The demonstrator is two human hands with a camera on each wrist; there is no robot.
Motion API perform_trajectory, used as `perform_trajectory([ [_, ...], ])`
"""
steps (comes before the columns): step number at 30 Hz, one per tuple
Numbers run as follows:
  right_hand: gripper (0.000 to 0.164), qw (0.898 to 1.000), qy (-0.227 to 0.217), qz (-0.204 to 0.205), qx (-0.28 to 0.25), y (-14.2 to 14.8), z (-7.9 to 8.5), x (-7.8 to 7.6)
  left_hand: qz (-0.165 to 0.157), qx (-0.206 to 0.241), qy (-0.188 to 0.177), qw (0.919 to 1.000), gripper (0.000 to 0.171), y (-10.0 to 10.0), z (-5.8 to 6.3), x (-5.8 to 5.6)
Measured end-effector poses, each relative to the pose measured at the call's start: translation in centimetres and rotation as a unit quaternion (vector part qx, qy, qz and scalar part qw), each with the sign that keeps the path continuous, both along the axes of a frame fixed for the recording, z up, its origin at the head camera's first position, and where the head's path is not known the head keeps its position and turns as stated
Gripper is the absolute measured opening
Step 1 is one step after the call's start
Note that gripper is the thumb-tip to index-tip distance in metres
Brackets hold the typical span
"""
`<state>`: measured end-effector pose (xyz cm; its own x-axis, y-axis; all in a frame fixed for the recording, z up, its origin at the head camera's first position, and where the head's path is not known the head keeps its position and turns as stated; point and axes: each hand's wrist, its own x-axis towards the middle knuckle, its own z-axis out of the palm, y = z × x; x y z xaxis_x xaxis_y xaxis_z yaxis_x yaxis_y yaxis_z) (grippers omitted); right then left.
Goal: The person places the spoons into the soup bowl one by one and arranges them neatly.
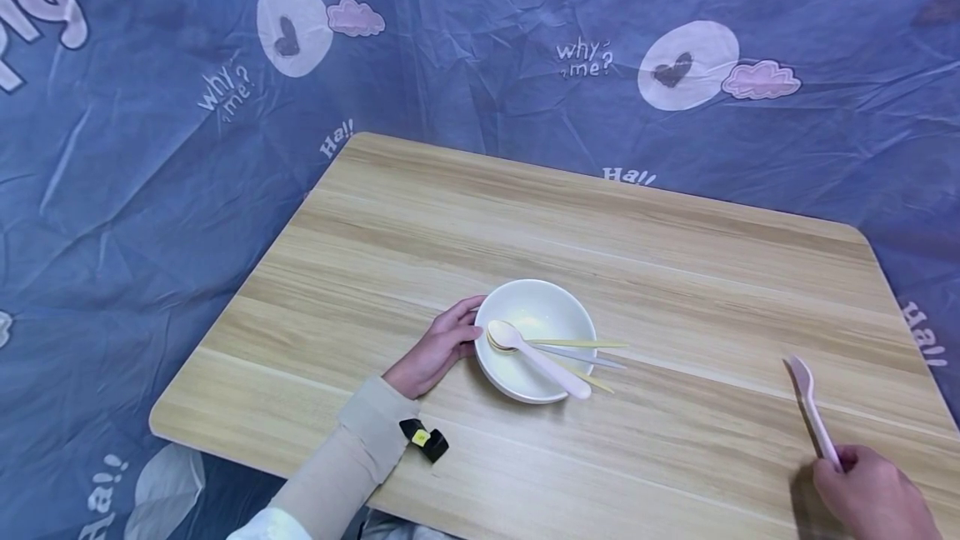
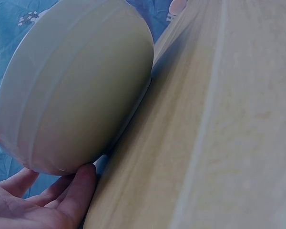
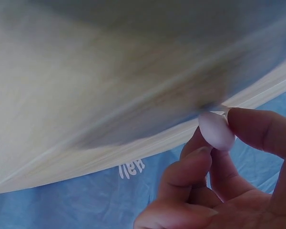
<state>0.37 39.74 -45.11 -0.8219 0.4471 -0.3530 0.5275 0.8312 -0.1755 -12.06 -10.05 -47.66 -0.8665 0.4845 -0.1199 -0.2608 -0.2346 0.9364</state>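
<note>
A white bowl (image 1: 528,307) stands on the wooden table, and my left hand (image 1: 442,342) grips its left side, thumb at the rim. Seen from the left wrist, fingers (image 2: 81,188) touch the bowl's lower outer wall. Inside the bowl lies a pale spoon (image 1: 551,369), its handle over the near-right rim. Beneath it are gold-coloured rounded ends, with thin yellow and grey handles (image 1: 600,354) jutting out to the right. At the table's right side my right hand (image 1: 873,492) pinches a pale pink fork (image 1: 816,415) by its handle end, head pointing away. The right wrist view shows only the handle's rounded end (image 3: 217,131).
The light wooden table (image 1: 570,223) has rounded corners; its far edge runs close to a blue printed curtain (image 1: 480,65), which also hangs along the left. A black strap piece with a yellow mark (image 1: 423,437) sits at my left wrist.
</note>
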Motion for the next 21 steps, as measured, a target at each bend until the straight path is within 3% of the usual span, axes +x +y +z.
perform_trajectory([
  [7, 0.041, 1.000, 0.015, -0.012, 0.002, -0.5, 0.2, 0.0, 0.001, -0.002, -0.005, 1.0000, 0.056, 0.0, 0.0, 0.0],
  [21, 0.041, 0.994, 0.106, -0.024, 0.004, -1.7, 0.4, -0.3, 0.006, -0.002, -0.007, 1.0000, 0.057, 0.0, -0.1, 0.0],
])
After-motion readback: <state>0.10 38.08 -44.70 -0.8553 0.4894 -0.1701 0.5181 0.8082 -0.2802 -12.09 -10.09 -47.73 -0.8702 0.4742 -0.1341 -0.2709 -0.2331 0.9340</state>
